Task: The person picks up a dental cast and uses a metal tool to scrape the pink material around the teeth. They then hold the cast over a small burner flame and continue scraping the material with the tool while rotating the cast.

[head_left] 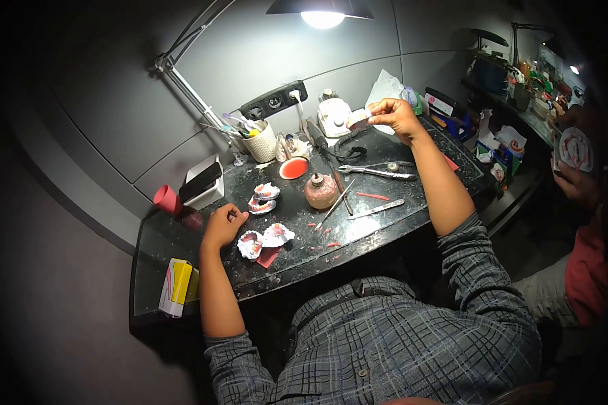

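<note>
My right hand is raised over the back of the bench, thumb and fingers pinched on a small dental cast with pinkish colour on it. My left hand rests on the bench at the left, fingers curled in with nothing visible in them. Just right of it stands a pair of stacked dental casts with red wax and teeth. Nearer the front edge lie two more plaster casts, one showing a red arch and the other beside it, by a red wax sheet.
A glass spirit burner stands mid-bench, near a wax knife, pliers and a metal spatula. Behind are a red wax dish and a tool cup. A lamp hangs above. Another person's hand is at right.
</note>
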Tool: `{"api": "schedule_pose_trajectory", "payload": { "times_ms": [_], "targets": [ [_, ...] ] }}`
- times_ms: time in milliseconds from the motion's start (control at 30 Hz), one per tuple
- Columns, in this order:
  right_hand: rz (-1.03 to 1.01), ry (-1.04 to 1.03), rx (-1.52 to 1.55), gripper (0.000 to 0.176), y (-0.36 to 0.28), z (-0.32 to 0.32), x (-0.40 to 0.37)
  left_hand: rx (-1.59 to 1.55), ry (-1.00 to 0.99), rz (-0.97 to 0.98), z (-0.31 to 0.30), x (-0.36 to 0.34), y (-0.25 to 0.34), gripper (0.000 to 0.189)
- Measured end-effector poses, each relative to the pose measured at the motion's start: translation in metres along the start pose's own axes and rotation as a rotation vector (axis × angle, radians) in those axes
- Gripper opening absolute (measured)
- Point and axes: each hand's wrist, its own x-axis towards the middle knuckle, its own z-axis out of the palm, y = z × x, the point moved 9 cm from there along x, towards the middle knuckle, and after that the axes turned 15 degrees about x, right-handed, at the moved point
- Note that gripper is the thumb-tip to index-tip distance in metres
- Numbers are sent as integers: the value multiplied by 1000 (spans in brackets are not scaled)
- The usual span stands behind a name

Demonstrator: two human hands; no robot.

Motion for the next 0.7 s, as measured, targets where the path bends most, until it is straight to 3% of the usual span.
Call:
{"api": "schedule_pose_trajectory", "payload": {
  "times_ms": [700],
  "targets": [
    [-28, -57, 31, 20, -7, 7, 1, -22, 8, 9, -1, -1, 4, 31]
  ]
}}
